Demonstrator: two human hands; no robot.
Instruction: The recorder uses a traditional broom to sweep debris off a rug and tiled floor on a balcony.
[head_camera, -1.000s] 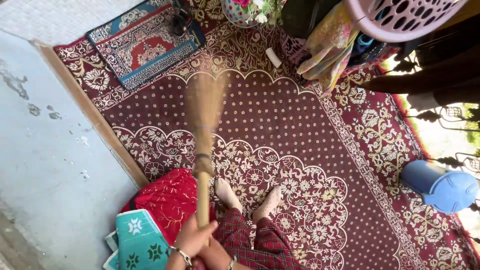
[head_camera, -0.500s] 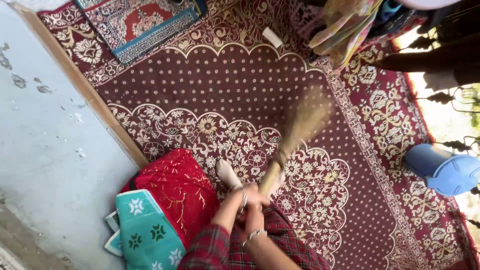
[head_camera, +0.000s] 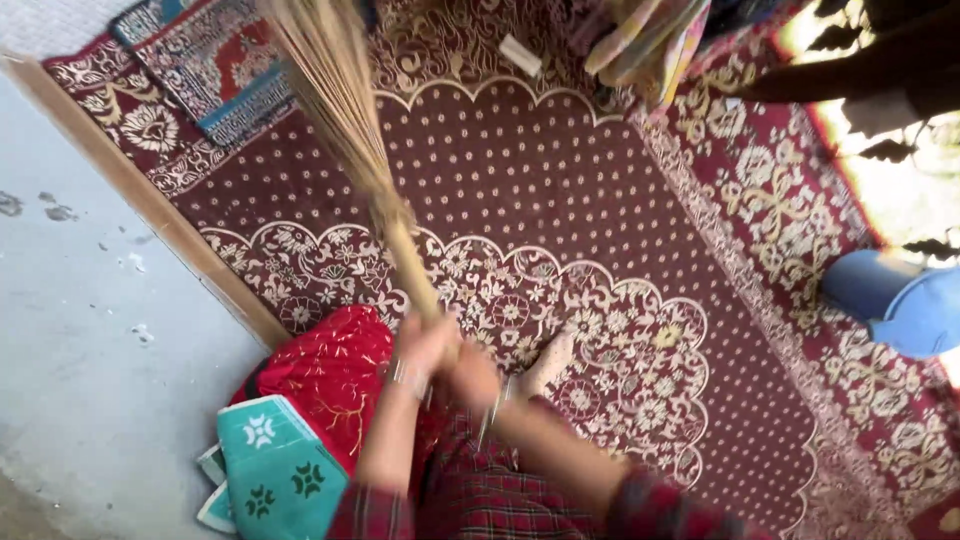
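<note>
Lower centre of frame: I see both hands wrapped on one handle.
Left hand (head_camera: 422, 342): fingers closed around the grass broom (head_camera: 345, 110).
Right hand (head_camera: 472, 375): seems clenched on the handle's end; blurred.
Broom: slants to upper left, over the maroon carpet (head_camera: 620, 200).

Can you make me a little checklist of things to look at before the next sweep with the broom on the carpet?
1. Both hands on the handle: left hand and right hand grip the broom. Ok.
2. Bristles touching the carpet: blurred. Cannot tell.
3. Foot apart from the bristles. Ok.
4. Red cushion close beside the hands, might get bumped. Not ok.
5. White object lies on the carpet ahead. Not ok.
6. Blue bin far off to the side. Ok.
</note>
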